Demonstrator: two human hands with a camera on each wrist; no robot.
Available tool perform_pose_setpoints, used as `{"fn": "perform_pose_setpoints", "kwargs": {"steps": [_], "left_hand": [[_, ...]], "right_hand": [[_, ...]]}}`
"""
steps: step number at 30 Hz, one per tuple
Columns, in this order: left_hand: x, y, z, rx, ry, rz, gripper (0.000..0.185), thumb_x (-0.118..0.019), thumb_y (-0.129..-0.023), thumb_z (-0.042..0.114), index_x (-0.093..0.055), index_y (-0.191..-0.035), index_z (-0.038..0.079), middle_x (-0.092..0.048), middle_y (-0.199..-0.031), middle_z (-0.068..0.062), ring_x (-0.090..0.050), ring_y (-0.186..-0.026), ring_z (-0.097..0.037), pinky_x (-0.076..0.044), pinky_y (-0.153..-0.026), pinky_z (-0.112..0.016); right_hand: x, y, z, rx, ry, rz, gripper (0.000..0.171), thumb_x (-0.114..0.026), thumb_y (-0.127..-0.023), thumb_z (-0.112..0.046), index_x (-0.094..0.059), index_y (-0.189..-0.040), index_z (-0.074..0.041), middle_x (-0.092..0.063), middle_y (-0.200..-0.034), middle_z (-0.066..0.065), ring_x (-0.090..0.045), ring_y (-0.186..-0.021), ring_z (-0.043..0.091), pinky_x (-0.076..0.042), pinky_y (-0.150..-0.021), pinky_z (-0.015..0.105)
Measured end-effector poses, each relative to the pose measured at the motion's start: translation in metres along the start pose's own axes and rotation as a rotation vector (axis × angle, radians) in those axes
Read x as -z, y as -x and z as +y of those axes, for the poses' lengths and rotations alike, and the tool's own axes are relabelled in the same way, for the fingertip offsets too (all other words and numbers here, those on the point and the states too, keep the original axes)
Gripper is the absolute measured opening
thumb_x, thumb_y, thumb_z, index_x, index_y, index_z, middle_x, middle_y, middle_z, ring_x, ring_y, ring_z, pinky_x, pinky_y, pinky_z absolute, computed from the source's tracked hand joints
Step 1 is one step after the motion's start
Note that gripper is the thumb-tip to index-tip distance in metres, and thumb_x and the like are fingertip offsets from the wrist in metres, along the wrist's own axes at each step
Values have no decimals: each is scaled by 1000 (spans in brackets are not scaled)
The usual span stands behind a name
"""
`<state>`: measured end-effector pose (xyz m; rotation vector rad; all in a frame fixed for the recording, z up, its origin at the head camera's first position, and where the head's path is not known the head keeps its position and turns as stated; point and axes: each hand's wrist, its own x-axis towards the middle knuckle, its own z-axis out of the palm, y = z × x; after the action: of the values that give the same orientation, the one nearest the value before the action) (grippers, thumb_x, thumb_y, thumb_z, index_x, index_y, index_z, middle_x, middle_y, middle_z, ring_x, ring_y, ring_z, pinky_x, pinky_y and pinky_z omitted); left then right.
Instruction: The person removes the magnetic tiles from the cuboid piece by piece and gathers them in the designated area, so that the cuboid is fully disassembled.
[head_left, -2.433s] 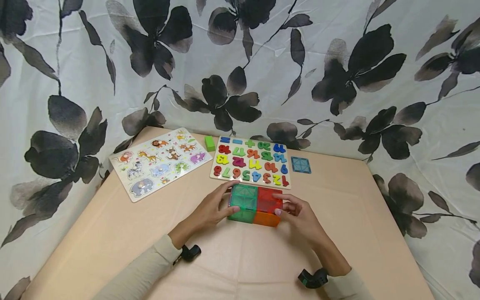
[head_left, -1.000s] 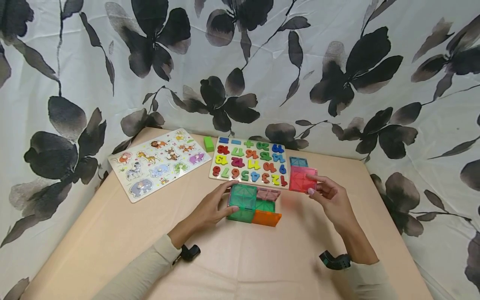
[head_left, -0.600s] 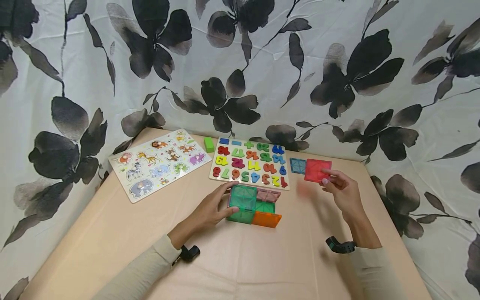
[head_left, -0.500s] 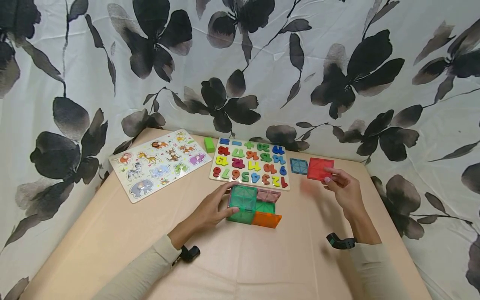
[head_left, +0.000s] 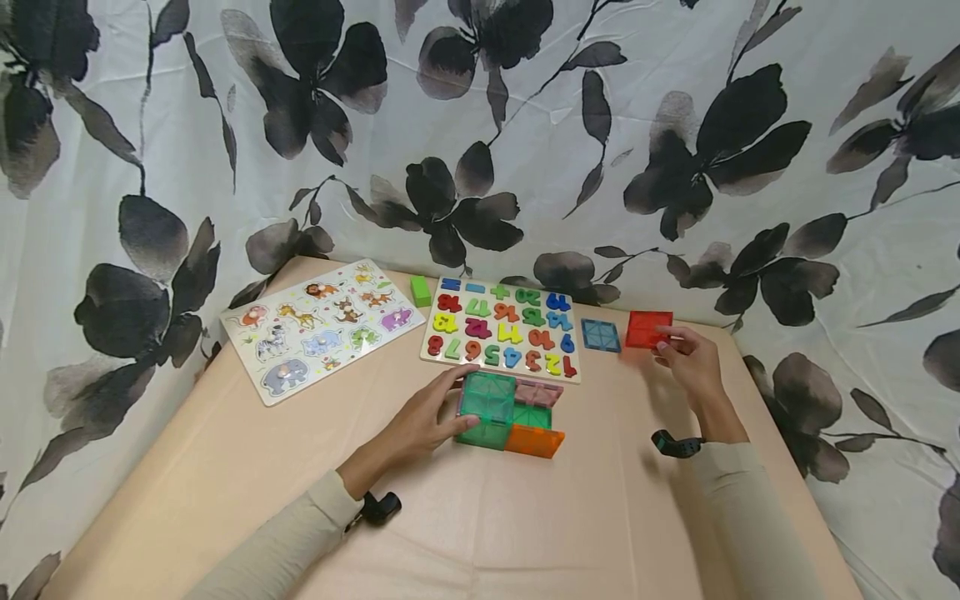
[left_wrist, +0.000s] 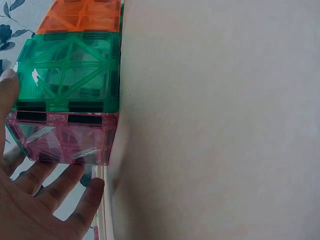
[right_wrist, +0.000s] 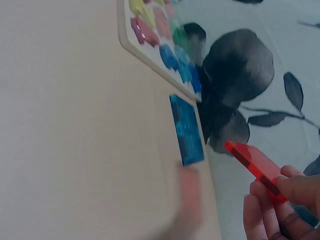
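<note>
My left hand [head_left: 420, 421] grips the left side of a box of see-through magnetic tiles [head_left: 489, 398], thumb on its green front and fingers behind. An orange tile [head_left: 534, 441] leans outward at the box's right front, and a pinkish tile [head_left: 538, 392] stands behind. The right part is uncovered on top. In the left wrist view, the pink end tile [left_wrist: 62, 137] sits close by the fingers. Off to the right, my right hand [head_left: 693, 367] pinches a red magnetic tile [head_left: 648, 328] by its edge, raised over the table, its reddish shadow below. A blue magnetic tile [head_left: 601, 335] lies flat just left of it.
Behind the box lies a number puzzle board [head_left: 501, 329], with an animal puzzle board [head_left: 322, 329] to its left. Between their far ends sits a small green block [head_left: 421, 291]. The table [head_left: 585, 517] ends at a floral cloth [head_left: 570, 167] behind.
My right hand has lifted the red tile off the box's top right and carried it right and away, past the blue tile. The left hand has kept its grip on the box.
</note>
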<state>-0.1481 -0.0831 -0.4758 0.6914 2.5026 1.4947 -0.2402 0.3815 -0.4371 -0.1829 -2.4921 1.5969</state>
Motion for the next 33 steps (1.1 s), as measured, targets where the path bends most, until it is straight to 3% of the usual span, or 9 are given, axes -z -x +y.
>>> {"fn": "perform_pose_setpoints", "kwargs": {"steps": [4, 10, 18, 22, 28, 31, 33], "left_hand": [[-1, 0, -1, 3, 8, 0, 79, -77, -99, 32, -33, -164, 28, -45, -165, -5, -46, -152, -29, -32, -130, -57], [-3, 0, -1, -15, 19, -5, 78, -76, -100, 31, -33, -164, 26, -45, -165, -8, -47, -152, -32, -32, -129, -60], [-4, 0, 0, -35, 20, 0, 78, -77, -100, 32, -34, -164, 25, -45, -166, -9, -47, -152, -33, -33, -128, -61], [-4, 0, -1, -22, 11, -2, 78, -77, -100, 33, -34, -164, 26, -44, -166, -7, -47, -152, -32, -33, -128, -60], [-3, -1, -2, 0, 5, -2, 78, -76, -100, 33, -33, -164, 28, -44, -166, -5, -46, -153, -30, -33, -129, -59], [-2, 0, -1, 7, 7, -5, 78, -76, -100, 33, -33, -164, 30, -44, -166, -5, -45, -153, -29, -32, -129, -58], [-1, 0, -1, 8, 0, -4, 78, -76, -100, 33, -32, -164, 30, -44, -165, -4, -45, -153, -28, -32, -130, -57]], "right_hand": [[3, -11, 9, -74, 36, -14, 38, -60, -108, -5, -60, -145, 1, -71, -111, 3, -72, -87, -1, -63, -83, 19], [7, -21, 20, -221, 46, -43, 41, -54, -110, -6, -55, -151, -3, -59, -136, 18, -67, -101, 12, -62, -95, 26], [10, -24, 31, -338, 13, -40, 45, -49, -112, -7, -50, -157, -8, -51, -152, 24, -72, -102, 15, -62, -98, 28], [12, -24, 33, -377, 22, -16, 47, -49, -112, -9, -50, -158, -13, -45, -162, 22, -67, -117, 23, -60, -103, 31], [13, -17, 24, -349, 101, 23, 47, -51, -110, -12, -52, -157, -12, -40, -167, 21, -61, -131, 38, -61, -102, 32], [12, -7, 12, -260, 144, 39, 44, -54, -110, -13, -55, -154, -10, -46, -164, 23, -60, -133, 42, -62, -94, 25], [8, 2, -1, -184, 161, 32, 42, -57, -110, -14, -58, -152, -10, -50, -161, 21, -64, -128, 34, -61, -90, 19]]}}
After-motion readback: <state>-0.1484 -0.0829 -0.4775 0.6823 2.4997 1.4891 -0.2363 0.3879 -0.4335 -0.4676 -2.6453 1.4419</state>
